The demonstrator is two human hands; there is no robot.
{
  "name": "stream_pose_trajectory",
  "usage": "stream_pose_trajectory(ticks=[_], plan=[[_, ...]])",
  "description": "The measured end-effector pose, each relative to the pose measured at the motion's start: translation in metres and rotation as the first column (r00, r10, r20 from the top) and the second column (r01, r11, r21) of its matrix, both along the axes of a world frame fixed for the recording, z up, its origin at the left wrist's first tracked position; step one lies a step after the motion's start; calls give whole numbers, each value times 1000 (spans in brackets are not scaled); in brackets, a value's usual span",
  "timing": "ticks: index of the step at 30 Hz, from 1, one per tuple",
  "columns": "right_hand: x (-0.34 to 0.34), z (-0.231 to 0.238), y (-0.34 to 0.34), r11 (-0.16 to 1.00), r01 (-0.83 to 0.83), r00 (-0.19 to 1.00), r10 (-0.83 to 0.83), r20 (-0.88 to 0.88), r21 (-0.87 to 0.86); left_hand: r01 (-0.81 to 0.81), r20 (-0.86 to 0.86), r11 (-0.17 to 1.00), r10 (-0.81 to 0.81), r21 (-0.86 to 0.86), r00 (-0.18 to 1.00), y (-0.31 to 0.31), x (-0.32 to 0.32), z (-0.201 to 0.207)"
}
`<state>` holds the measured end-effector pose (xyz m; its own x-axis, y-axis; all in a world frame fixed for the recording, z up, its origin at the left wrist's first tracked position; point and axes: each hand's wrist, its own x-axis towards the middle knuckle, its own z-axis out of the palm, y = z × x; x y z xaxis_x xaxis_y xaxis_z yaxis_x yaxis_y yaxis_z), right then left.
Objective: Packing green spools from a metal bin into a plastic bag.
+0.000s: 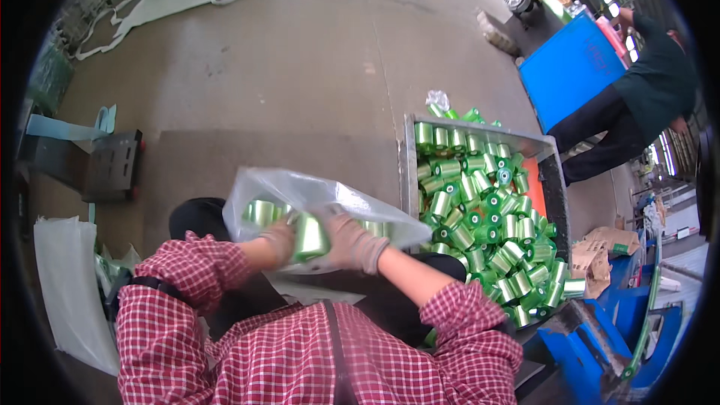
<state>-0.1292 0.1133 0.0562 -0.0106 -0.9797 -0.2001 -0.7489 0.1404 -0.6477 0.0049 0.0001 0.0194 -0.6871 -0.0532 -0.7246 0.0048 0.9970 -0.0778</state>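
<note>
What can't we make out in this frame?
All head view:
1. Spool count in the clear bag: partly hidden by the left hand and right hand.
2. Exact finger contact on the middle green spool: blurred.
3. Lower layers in the bin: covered by upper spools.
4. Co-worker's feet: hidden behind the bin.

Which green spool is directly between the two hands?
The green spool at the plastic bag, flanked by left hand and right hand; other spools in bag or bin lie outside that gap.
</note>
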Motion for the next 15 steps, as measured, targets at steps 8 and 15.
stream_pose_trajectory(ticks=[8, 15], plan=[[-67, -10, 25, 839, 162, 540, 366, -758, 520, -107, -532, 911, -135, -399, 836, -86, 74, 84], [81, -32, -109, 978, 3, 929, 75, -362, 209, -454, -495, 445, 869, 772, 10, -100, 89, 24]])
